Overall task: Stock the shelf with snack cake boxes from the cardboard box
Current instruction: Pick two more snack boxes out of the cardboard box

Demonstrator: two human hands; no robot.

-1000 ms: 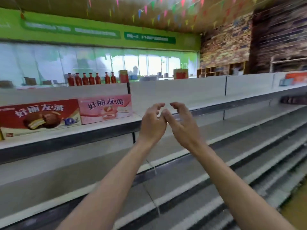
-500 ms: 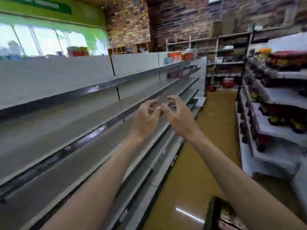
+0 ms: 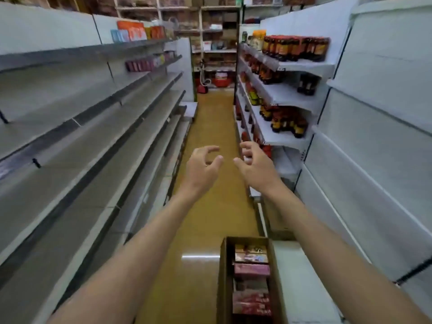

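Hands — left hand point(image 3: 202, 168), right hand point(image 3: 256, 168) — hover loosely curled, holding nothing; cardboard box point(image 3: 225, 277) (long axis running away) lies below, lower centre-right, nearer the right.

An open brown cardboard box point(image 3: 224, 277) is seen on the floor at the near right of the aisle, against the right-hand unit. Snack cake boxes point(image 3: 252, 270), pink, red and tan, are packed inside in a row. The grey shelf point(image 3: 98, 127) runs along the left in several bare tiers.
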